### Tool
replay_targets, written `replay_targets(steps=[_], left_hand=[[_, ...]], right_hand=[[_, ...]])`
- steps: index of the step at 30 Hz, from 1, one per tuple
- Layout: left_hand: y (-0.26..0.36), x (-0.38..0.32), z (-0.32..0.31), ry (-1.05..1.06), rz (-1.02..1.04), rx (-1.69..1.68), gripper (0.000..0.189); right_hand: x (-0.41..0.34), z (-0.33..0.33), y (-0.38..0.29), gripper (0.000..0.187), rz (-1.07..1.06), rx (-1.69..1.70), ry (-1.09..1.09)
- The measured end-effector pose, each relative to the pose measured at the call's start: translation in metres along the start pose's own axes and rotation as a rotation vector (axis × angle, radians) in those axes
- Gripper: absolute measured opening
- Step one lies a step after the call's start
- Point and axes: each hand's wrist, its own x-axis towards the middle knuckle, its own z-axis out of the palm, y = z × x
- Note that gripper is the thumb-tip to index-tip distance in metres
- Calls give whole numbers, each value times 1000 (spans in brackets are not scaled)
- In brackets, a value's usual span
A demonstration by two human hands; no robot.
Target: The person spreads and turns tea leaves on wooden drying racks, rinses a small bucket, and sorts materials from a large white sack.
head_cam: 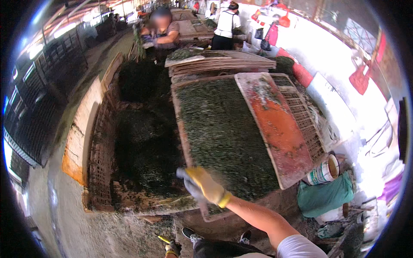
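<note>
My right hand [206, 185], in a cream and yellow work glove, reaches over the near left edge of a mesh tray [222, 135] spread with dark green plant material. Something grey and blurred lies against its fingers; whether the hand holds it I cannot tell. Low in the view, my left hand [172, 248], also gloved, is closed around a thin yellow-handled tool whose other end is hidden. Left of the tray, a deep crate [101, 154] holds a dark heap of plant material [145, 145]. An orange and pink board [280, 125] rests across the tray's right side.
Flat trays are stacked [222, 63] beyond the mesh tray. A white bucket [324, 171] and a green sack [326, 195] stand at the right. A pale board [82, 135] leans by the crate. Two people [166, 32] work farther back, one in white [226, 24].
</note>
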Motion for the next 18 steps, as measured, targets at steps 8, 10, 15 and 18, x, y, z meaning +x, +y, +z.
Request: replay_targets(steps=[8, 10, 15, 18], left_hand=[[-19, -259, 121, -107, 812, -450, 24], [-38, -327, 184, -264, 860, -444, 29], [-120, -519, 346, -650, 1142, 316, 27], [-198, -593, 441, -1067, 1069, 662, 20]], right_hand=[[-345, -160, 41, 28, 72, 27, 15], [-389, -199, 46, 28, 95, 46, 223], [-404, -317, 43, 24, 139, 59, 455], [-415, -347, 83, 30, 458, 949, 713]])
